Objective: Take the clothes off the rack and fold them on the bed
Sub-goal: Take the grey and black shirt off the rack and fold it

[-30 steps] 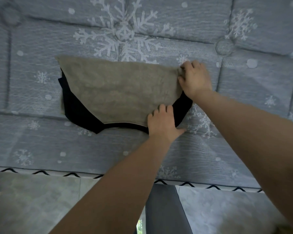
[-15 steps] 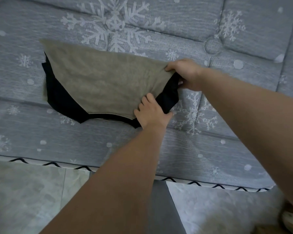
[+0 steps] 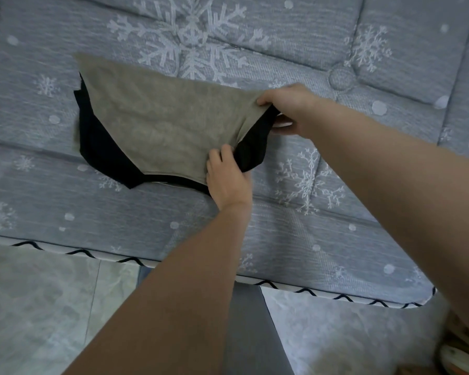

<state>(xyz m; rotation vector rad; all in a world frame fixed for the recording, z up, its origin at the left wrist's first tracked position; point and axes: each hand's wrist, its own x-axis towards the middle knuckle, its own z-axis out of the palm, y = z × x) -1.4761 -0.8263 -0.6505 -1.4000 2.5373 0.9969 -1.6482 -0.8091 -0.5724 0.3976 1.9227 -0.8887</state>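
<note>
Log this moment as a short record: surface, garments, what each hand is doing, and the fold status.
surface: grey snowflake-patterned mattress
garments: tan cloth lying on top of a black garment
left hand: pinches the near right edge of both layers
right hand: grips the far right corner, lifted off the mattress
fold status: right side raised, left side flat; fold not yet laid over
floor: pale tiles below the mattress edge
</note>
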